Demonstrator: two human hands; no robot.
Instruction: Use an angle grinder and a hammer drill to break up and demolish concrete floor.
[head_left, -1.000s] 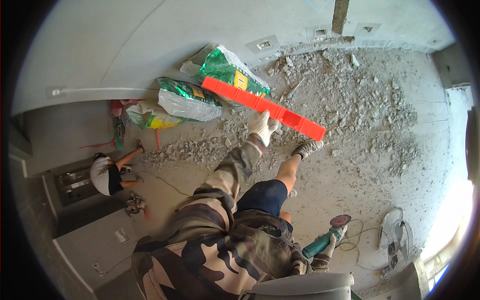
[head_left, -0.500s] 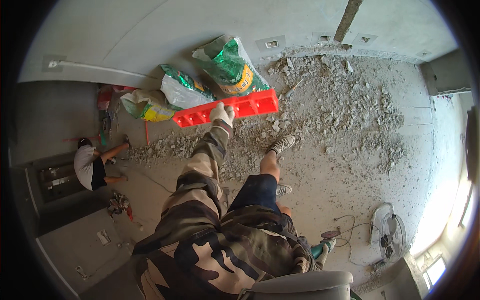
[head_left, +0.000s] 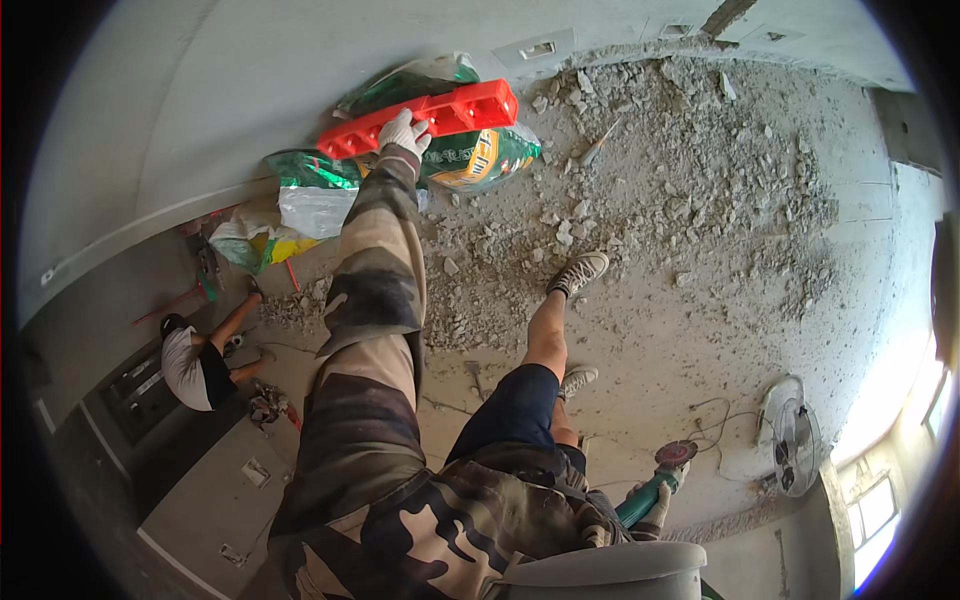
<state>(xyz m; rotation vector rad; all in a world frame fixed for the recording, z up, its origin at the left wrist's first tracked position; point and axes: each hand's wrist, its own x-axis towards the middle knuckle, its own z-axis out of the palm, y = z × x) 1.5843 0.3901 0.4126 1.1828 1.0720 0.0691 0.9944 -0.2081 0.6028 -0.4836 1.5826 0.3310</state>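
One long orange-red level (head_left: 425,118), a straight bar with rectangular cut-outs along its face, lies slanted against the pale wall (head_left: 200,110) above green sacks (head_left: 470,160). Left hand (head_left: 403,132), gloved white, has its grip closed around the bar's middle. Right hand (head_left: 662,492) holds an angle grinder (head_left: 655,485) low, over the rubble-strewn floor (head_left: 700,200).

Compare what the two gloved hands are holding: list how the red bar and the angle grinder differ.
The red bar is long, straight and ribbed; the angle grinder is short, with a teal body and a round disc. The left hand holds the bar raised at arm's length, against the wall; the right hand holds the grinder low beside the hip. Both are gripped by white-gloved hands.
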